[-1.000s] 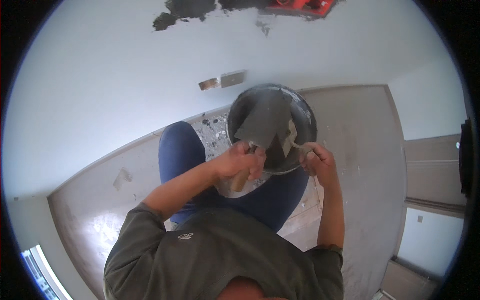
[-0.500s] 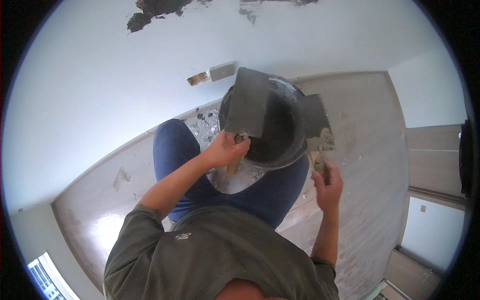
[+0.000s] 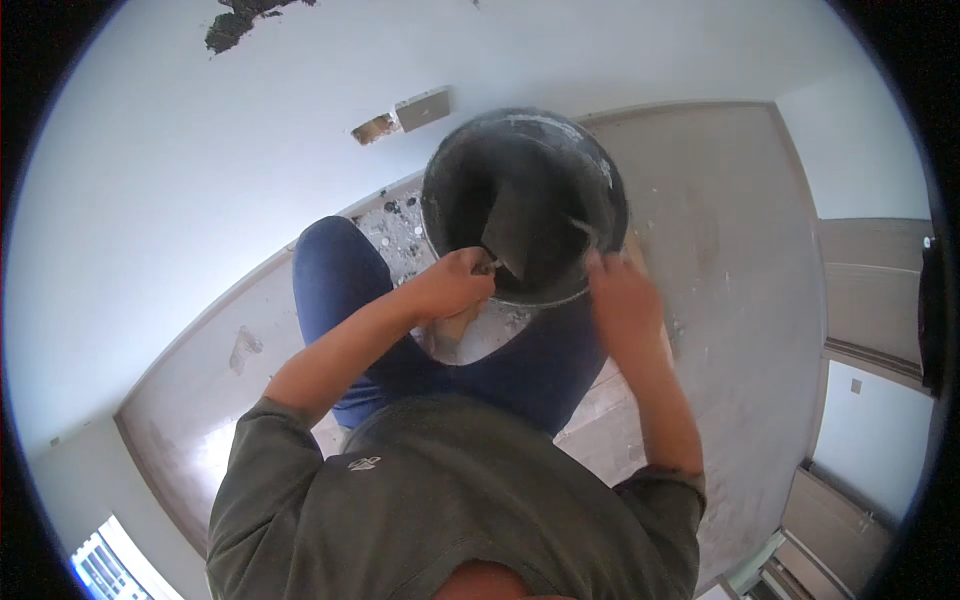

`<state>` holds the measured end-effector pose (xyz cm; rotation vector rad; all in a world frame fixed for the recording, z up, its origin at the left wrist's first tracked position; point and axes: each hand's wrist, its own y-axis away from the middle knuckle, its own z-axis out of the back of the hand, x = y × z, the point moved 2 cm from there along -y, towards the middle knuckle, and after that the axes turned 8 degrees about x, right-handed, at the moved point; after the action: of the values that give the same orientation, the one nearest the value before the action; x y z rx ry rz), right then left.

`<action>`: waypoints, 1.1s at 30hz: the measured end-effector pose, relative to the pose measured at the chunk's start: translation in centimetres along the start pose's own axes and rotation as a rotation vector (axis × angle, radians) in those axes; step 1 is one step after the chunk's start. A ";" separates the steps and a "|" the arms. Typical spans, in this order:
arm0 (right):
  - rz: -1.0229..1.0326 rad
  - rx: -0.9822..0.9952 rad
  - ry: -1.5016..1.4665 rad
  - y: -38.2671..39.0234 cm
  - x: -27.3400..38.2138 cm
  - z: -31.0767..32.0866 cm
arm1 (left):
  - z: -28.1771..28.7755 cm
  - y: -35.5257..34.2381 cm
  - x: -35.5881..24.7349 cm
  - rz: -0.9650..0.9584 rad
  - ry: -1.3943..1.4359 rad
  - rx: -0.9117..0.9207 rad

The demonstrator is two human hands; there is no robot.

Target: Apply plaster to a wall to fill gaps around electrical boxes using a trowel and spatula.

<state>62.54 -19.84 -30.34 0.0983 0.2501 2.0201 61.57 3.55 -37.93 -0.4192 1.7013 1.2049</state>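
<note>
A round black bucket (image 3: pixel 437 190) stands between my knees, its inside dark and smeared with grey. My left hand (image 3: pixel 452 284) is closed round the handle of a wide, flat-bladed putty knife (image 3: pixel 512 228), whose grey blade slants down into the bucket. Over the bucket's right rim, my right hand (image 3: pixel 628 305) is closed on a second putty knife (image 3: pixel 584 227). Only a thin, blurred part of that blade shows inside the bucket, and its handle is mostly hidden by the hand.
Ahead rises a white wall (image 3: pixel 330 90) with a rough dark patch (image 3: pixel 238 24). Low on it are a grey cover plate (image 3: pixel 422 108) and an exposed wall box (image 3: pixel 374 129). Pale debris (image 3: pixel 398 235) lies beside the bucket on the light plank floor (image 3: pixel 730 300).
Both putty knives have gone from above and beside the bucket down into it. My right hand has moved left and forward to the rim; my left hand has moved only slightly.
</note>
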 end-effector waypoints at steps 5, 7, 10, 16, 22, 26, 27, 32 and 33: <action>0.086 0.067 0.056 -0.2 -0.2 3.4 | 1.5 0.0 1.4 0.118 0.286 0.031; 0.180 0.080 0.021 2.2 1.3 5.4 | 2.5 -0.3 2.2 0.164 0.392 0.044; 0.252 0.100 0.043 1.7 2.6 5.6 | 1.8 -1.1 4.0 0.034 0.208 0.107; 0.283 0.140 0.175 -10.6 -2.0 -0.6 | 1.9 4.3 -0.8 0.060 -0.208 0.203; 0.291 0.481 0.358 -18.9 -0.8 -3.7 | 8.4 7.4 -2.0 -0.031 -0.166 -0.124; 0.252 0.586 0.385 -23.8 -1.2 -10.3 | 9.4 6.9 -1.1 -0.062 -0.019 -0.064; 0.183 0.553 0.320 -24.7 -0.5 -11.1 | 9.4 6.8 -0.7 -0.099 0.056 -0.066; 0.056 0.504 0.237 -24.4 2.2 -13.4 | 9.2 8.8 0.9 -0.127 0.160 -0.119; 0.101 0.544 0.270 -24.1 2.5 -13.7 | 9.5 9.0 1.1 -0.121 0.170 -0.083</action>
<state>80.08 -9.06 -49.12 0.1807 0.9803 2.0131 59.45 16.06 -34.46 -0.6825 1.7464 1.1811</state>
